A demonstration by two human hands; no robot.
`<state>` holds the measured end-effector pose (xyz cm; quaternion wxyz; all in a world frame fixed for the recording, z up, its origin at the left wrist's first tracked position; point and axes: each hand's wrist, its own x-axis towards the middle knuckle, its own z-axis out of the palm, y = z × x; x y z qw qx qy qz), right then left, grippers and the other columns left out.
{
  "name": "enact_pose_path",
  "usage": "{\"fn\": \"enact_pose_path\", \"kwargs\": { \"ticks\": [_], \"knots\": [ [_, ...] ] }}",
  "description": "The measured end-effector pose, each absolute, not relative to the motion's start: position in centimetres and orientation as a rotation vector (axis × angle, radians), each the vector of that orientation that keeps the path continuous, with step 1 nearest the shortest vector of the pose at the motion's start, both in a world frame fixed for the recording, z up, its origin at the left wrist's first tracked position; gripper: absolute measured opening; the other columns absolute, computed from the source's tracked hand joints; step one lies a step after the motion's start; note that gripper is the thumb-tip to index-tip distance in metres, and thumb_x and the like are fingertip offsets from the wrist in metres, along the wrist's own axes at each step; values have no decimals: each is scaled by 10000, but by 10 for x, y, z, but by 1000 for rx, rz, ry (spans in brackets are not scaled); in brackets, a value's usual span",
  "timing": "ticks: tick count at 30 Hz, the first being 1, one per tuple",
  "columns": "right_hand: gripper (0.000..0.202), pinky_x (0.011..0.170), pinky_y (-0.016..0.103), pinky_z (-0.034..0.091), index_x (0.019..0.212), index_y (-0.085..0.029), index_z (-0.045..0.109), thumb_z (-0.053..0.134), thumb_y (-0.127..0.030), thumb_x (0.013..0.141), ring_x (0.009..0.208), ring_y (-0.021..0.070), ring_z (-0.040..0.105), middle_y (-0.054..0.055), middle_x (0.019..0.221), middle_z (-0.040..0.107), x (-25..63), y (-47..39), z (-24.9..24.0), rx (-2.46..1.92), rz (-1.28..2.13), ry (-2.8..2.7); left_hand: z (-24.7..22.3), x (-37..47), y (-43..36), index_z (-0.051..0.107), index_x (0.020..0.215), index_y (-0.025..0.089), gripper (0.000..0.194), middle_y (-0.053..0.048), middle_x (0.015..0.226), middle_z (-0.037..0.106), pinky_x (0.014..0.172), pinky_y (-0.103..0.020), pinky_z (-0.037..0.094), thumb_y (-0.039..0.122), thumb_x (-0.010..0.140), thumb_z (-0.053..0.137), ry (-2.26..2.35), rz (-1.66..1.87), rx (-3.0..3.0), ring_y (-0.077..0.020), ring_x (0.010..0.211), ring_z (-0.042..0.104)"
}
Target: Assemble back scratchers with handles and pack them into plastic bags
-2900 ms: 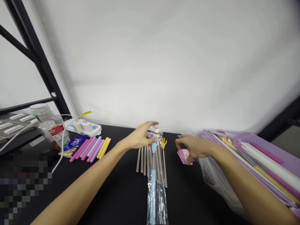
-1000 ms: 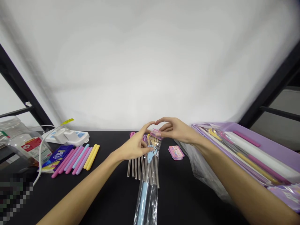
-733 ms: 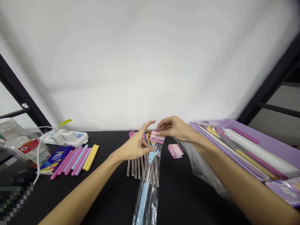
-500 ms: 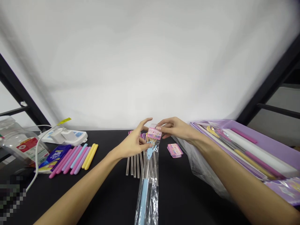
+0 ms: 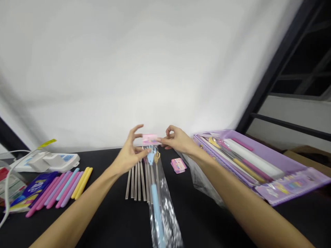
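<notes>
So, the left hand [image 5: 128,153] pinches the top of a clear plastic bag [image 5: 169,213], with its thumb on a blue hand-shaped back scratcher [image 5: 157,210] that seems to be inside. The right hand [image 5: 178,139] pinches the edge of a small pink card [image 5: 150,139], just above the scratcher's blue head. The card is blurry, so I can't tell if it is in the bag. It could bend or get stuck if the thin bag crumples, and the bag could slide if the left thumb slips. Metal rods [image 5: 136,184] lie left of the bag. To the right are a stack of cards [image 5: 178,165] and a purple box [image 5: 269,158]. Colored handles [image 5: 67,190] lie far left.
</notes>
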<state>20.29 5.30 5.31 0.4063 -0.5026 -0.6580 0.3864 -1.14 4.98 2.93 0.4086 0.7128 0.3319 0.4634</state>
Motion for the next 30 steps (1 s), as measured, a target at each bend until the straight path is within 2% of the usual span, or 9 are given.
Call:
{"fn": "enact_pose_path", "kwargs": {
  "ticks": [4,7,10,13,16,19,23,26,30],
  "knots": [
    [434,552,260,501,867,-226,433,709,-544,758,626,149,647,41,775,704,209,20,67,-1204,1317,-1652,48,9,62,484,1273,306,564,-53,1265,454,657,-310,621,266,759,714,943,1536,1764,-73,654,645],
    [364,482,210,379,871,-222,482,738,-450,748,512,92,517,-28,657,645,232,-4,76,-1216,1096,-1723,60,47,67,617,1046,206,282,-60,1249,456,728,-323,628,300,790,687,963,1664,1765,-97,721,662],
    [291,463,216,314,947,-222,520,684,-396,780,475,81,448,-21,690,670,276,-13,83,-1324,876,-1714,63,92,67,491,1243,257,401,-82,1245,473,708,-324,616,391,878,588,861,1609,1709,-122,750,674],
    [335,521,238,368,1073,-217,545,650,-354,786,516,109,511,-2,734,708,334,-9,84,-1560,634,-1697,53,126,61,342,1360,271,476,-73,1069,592,664,-320,571,471,941,444,903,1342,1859,-148,701,670],
    [365,630,271,435,1106,-191,585,648,-270,756,626,155,600,22,753,719,390,-5,72,-1826,388,-1647,32,141,52,515,1195,232,396,-26,779,644,699,-336,507,490,895,506,1071,924,2222,-196,680,654],
    [328,673,301,464,1049,-188,640,647,-214,722,712,204,656,46,799,730,424,-7,47,-2061,222,-1632,10,142,44,527,1150,237,382,10,649,633,688,-324,474,451,839,580,1123,724,2305,-215,663,648],
    [256,756,358,491,950,-195,713,684,-236,699,878,283,684,98,951,739,432,-16,26,-2126,209,-1712,-4,138,41,450,1114,240,333,50,605,635,603,-275,482,328,823,586,960,652,2115,-179,564,641],
    [191,847,423,476,862,-192,739,659,-317,741,992,345,655,134,993,727,422,-20,33,-2181,-1,-1734,-8,139,43,435,1001,235,237,55,606,619,549,-249,482,276,817,579,902,639,1981,-165,539,650],
    [242,848,407,478,916,-207,726,607,-376,791,1010,314,643,108,1056,716,389,-20,56,-1965,-36,-1772,-11,148,43,454,822,213,166,18,630,617,586,-261,489,355,877,521,882,637,2108,-171,586,665]
  ]
}}
